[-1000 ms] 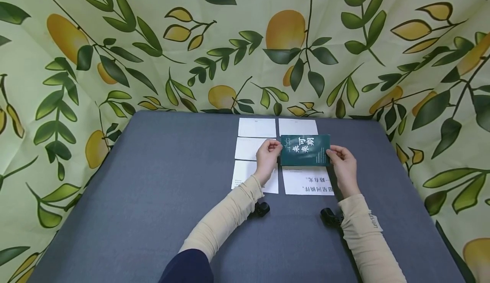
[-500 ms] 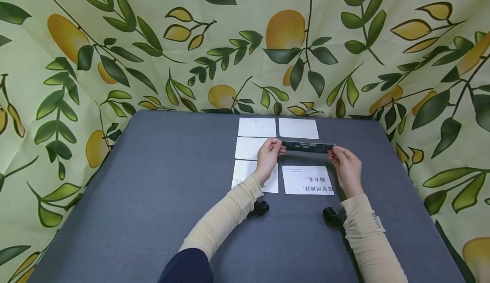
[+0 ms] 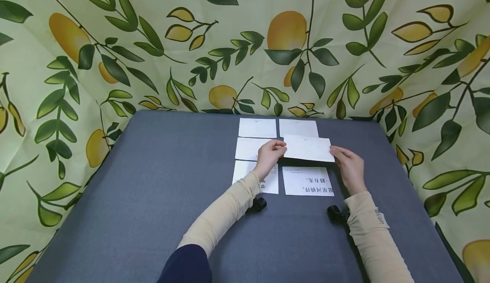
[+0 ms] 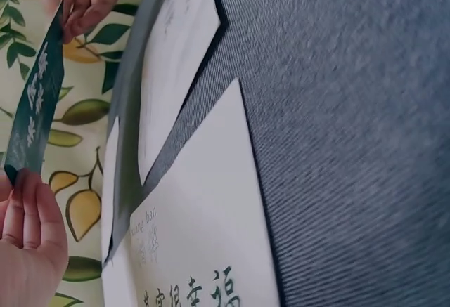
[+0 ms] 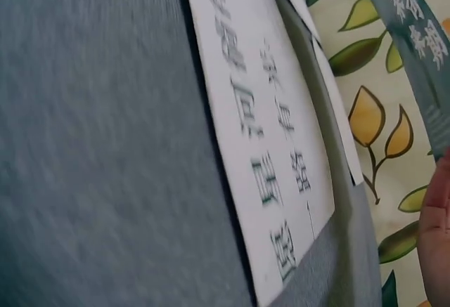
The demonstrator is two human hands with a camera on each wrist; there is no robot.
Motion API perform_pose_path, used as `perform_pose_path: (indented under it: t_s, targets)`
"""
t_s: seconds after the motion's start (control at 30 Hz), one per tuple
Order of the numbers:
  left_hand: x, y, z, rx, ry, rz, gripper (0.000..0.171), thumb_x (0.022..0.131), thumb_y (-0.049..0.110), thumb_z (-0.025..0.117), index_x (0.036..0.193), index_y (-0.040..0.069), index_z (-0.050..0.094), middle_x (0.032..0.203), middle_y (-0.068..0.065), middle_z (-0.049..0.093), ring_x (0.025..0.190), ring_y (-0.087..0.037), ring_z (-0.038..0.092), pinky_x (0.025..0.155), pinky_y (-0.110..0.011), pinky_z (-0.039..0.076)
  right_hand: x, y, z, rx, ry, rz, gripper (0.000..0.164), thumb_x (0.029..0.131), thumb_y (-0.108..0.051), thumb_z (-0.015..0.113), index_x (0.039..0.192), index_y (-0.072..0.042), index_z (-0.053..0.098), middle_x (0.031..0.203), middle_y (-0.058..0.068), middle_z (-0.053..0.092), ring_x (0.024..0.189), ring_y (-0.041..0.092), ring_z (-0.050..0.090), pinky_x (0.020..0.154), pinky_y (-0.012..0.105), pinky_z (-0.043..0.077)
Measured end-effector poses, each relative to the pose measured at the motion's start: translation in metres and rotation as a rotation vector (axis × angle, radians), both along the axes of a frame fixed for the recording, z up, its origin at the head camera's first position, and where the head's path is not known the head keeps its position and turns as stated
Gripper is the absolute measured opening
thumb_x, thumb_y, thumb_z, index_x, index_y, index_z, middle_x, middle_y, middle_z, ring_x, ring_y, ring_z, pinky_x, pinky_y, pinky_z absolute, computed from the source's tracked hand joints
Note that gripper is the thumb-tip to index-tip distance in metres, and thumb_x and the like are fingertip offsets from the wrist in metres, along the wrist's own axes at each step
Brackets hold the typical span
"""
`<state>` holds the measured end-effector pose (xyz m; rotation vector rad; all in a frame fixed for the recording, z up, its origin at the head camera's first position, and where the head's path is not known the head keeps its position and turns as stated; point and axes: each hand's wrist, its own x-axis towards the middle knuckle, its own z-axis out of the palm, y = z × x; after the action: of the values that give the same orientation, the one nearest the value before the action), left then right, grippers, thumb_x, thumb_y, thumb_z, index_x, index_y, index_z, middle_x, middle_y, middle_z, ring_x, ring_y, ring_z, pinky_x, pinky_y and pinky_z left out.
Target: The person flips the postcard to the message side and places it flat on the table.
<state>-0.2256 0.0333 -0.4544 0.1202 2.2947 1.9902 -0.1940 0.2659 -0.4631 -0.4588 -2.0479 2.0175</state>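
Hands pinch card; 5 cards on tbl.

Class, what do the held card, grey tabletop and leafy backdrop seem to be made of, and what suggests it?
Held card: probably matte card stock; it looks thin, nearly flat, white one side, green the other.
Grey tabletop: its surface is likely dull woven fabric; fine ribbing shows.
Leafy backdrop: probably printed cloth with little shine, given its soft creases.
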Motion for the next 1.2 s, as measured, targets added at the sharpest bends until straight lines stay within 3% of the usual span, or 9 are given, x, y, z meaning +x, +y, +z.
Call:
perform_pose_path:
  t_s: [0.13,0.27,0.5,0.53,0.6,0.67,0.77,0.93,1.2]
  targets:
    - [-0.006,0.005,0.002,-0.182,0.069,-0.035,0.022,0.085,0.013,0.065,0.106,0.005,0.068,0.079,-0.001,0.061,0.063,-0.001,0.048,0.055,-0.012,0.040,-0.005,0.004,-0.002,0.216,-0.092,0.073,0.047,0.083,-0.028,0.070,0.120,0.000,0.061,0.093,-0.015,0.060,0.084,0.000,0.053,0.070,0.009,0.044]
    - [-0.009,0.011,0.003,-0.362,0.127,-0.082,0.025,0.087,0.013,0.063,0.109,0.003,0.067,0.078,-0.002,0.060,0.062,-0.004,0.046,0.054,-0.011,0.037,-0.011,0.006,-0.005,0.397,-0.191,0.093,0.050,0.084,-0.028,0.069,0.125,-0.003,0.058,0.104,-0.002,0.059,0.088,0.006,0.048,0.066,0.013,0.042]
    - [-0.012,0.020,0.006,-0.700,0.288,-0.125,0.024,0.089,0.013,0.060,0.110,0.003,0.068,0.104,-0.010,0.071,0.094,-0.016,0.066,0.080,-0.024,0.052,-0.019,0.011,-0.003,0.602,-0.239,0.241,0.049,0.089,-0.026,0.061,0.130,-0.001,0.052,0.117,0.018,0.055,0.098,0.022,0.048,0.066,0.014,0.040]
    - [-0.012,0.021,0.006,-0.729,0.303,-0.130,0.021,0.089,0.012,0.059,0.106,0.003,0.069,0.105,-0.010,0.071,0.094,-0.016,0.066,0.082,-0.024,0.052,-0.020,0.011,-0.002,0.620,-0.242,0.258,0.049,0.089,-0.025,0.060,0.130,-0.001,0.051,0.117,0.019,0.055,0.099,0.023,0.048,0.067,0.016,0.041]
    - [-0.014,0.023,0.005,-0.762,0.317,-0.140,0.014,0.089,0.010,0.059,0.087,0.004,0.071,0.085,-0.007,0.072,0.078,-0.011,0.065,0.072,-0.019,0.050,-0.022,0.011,0.000,0.646,-0.252,0.277,0.048,0.090,-0.024,0.060,0.130,0.001,0.051,0.118,0.020,0.055,0.101,0.026,0.049,0.072,0.020,0.041]
    - [-0.016,0.026,0.004,-0.794,0.322,-0.156,0.022,0.089,0.009,0.058,0.068,0.006,0.064,0.063,-0.002,0.062,0.060,-0.007,0.053,0.060,-0.014,0.042,-0.025,0.012,-0.001,0.665,-0.270,0.285,0.047,0.090,-0.022,0.060,0.130,0.001,0.051,0.119,0.020,0.054,0.102,0.027,0.049,0.075,0.024,0.041]
    - [-0.019,0.029,0.002,-0.856,0.346,-0.169,0.032,0.089,0.008,0.058,0.057,0.010,0.053,0.049,0.002,0.045,0.050,-0.007,0.036,0.051,-0.016,0.033,-0.029,0.013,-0.005,0.678,-0.293,0.295,0.046,0.090,-0.020,0.059,0.130,0.001,0.051,0.119,0.021,0.053,0.104,0.029,0.049,0.080,0.032,0.042]
    - [-0.020,0.030,0.000,-0.940,0.388,-0.169,0.021,0.088,0.006,0.057,0.071,0.005,0.068,0.061,-0.005,0.065,0.055,-0.009,0.050,0.059,-0.018,0.045,-0.035,0.016,-0.009,0.718,-0.304,0.337,0.048,0.089,-0.023,0.059,0.130,0.000,0.051,0.120,0.022,0.054,0.105,0.031,0.050,0.086,0.041,0.043]
    - [-0.014,0.029,-0.005,-1.032,0.421,-0.161,0.015,0.087,0.010,0.060,0.084,0.001,0.072,0.075,-0.008,0.072,0.073,-0.016,0.068,0.068,-0.022,0.053,-0.040,0.014,-0.013,0.821,-0.294,0.397,0.046,0.088,-0.019,0.062,0.128,0.001,0.052,0.106,0.018,0.056,0.093,0.028,0.049,0.079,0.037,0.041]
